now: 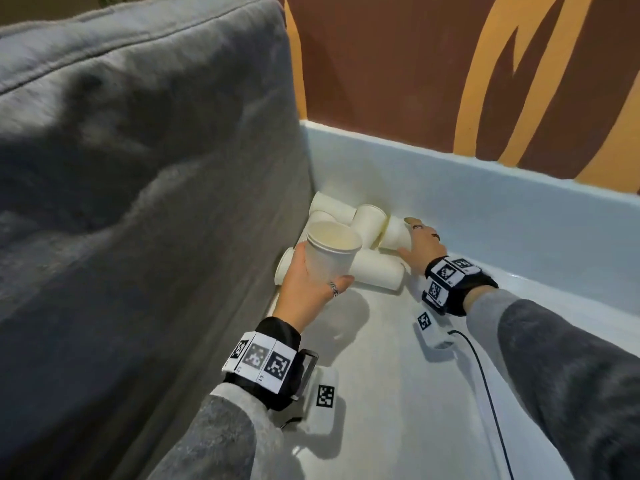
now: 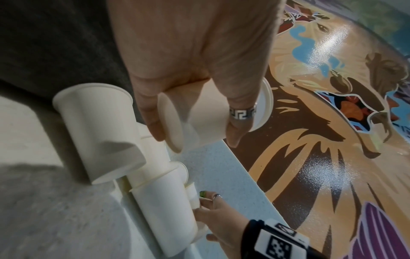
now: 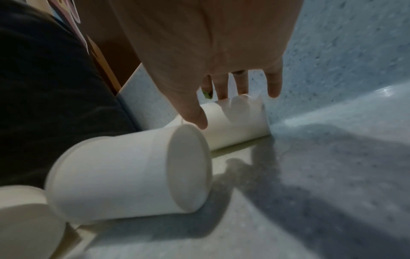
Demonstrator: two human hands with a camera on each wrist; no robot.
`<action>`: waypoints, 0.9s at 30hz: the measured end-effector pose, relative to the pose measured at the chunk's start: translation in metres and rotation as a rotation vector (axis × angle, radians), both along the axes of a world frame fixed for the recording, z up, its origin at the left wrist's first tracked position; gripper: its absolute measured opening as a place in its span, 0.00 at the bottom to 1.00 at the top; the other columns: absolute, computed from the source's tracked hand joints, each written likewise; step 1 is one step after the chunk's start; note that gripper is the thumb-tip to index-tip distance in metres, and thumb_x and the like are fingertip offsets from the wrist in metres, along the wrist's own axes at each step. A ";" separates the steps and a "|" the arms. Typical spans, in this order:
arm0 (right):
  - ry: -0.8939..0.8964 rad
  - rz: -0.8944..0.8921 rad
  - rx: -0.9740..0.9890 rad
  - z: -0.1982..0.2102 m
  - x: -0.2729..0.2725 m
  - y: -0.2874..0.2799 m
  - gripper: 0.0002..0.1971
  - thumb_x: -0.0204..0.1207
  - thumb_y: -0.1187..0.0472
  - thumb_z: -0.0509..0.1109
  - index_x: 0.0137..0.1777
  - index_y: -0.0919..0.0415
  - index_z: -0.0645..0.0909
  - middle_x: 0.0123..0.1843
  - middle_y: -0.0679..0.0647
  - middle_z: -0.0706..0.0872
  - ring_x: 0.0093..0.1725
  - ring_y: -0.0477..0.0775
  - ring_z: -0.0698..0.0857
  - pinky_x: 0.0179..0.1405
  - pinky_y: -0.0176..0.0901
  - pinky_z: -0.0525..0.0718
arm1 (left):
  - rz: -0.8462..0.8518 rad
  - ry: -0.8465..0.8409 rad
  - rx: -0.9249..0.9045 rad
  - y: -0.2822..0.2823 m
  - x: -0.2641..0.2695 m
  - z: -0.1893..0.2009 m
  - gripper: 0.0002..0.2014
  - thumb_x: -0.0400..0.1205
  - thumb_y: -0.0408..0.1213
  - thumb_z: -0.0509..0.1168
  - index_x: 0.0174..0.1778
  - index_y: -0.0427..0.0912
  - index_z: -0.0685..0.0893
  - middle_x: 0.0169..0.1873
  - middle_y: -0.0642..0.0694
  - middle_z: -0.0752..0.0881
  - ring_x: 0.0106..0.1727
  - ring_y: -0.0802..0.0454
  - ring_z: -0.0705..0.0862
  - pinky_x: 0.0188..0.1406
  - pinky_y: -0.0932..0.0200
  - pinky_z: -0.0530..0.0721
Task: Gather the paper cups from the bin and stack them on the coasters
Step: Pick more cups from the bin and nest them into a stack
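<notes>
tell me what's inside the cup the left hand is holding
The cup held by the left hand shows only a bare, pale inner wall through its open mouth. Its bottom is out of sight.

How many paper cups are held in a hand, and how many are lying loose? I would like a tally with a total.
Held cup, in the left hand: 1
Lying cups: at least 5; they overlap, and the right hand touches one
Total: at least 6
</notes>
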State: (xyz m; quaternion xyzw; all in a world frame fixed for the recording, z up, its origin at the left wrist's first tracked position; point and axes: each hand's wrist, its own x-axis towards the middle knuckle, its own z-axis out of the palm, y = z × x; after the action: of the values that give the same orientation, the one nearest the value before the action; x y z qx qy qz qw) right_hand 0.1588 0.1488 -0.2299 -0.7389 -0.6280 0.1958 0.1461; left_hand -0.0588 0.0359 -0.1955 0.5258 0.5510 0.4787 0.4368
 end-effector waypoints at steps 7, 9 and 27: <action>-0.034 -0.059 -0.036 -0.012 0.012 -0.002 0.33 0.72 0.66 0.69 0.77 0.54 0.62 0.69 0.60 0.76 0.67 0.66 0.75 0.67 0.60 0.70 | -0.037 -0.014 -0.035 -0.002 0.005 -0.010 0.28 0.69 0.29 0.78 0.62 0.43 0.72 0.49 0.54 0.80 0.51 0.55 0.81 0.47 0.62 0.80; -0.003 -0.071 -0.035 -0.009 0.019 -0.007 0.33 0.71 0.66 0.70 0.76 0.57 0.62 0.68 0.61 0.77 0.65 0.67 0.77 0.67 0.62 0.72 | -0.050 -0.019 -0.043 -0.003 0.006 -0.011 0.30 0.69 0.30 0.78 0.64 0.44 0.72 0.53 0.51 0.81 0.55 0.53 0.81 0.51 0.60 0.80; 1.204 0.253 0.229 0.101 -0.051 -0.116 0.40 0.67 0.51 0.77 0.68 0.37 0.51 0.71 0.50 0.77 0.70 0.44 0.77 0.71 0.46 0.74 | -0.128 0.014 -0.002 -0.025 0.011 0.014 0.32 0.68 0.30 0.78 0.65 0.47 0.71 0.55 0.51 0.81 0.55 0.54 0.81 0.46 0.63 0.79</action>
State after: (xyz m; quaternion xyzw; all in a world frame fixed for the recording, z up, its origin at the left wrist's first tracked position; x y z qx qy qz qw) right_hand 0.1081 0.0332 -0.1290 -0.3987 -0.5352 0.5250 0.5281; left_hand -0.0481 0.0106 -0.1819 0.5627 0.5199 0.4455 0.4632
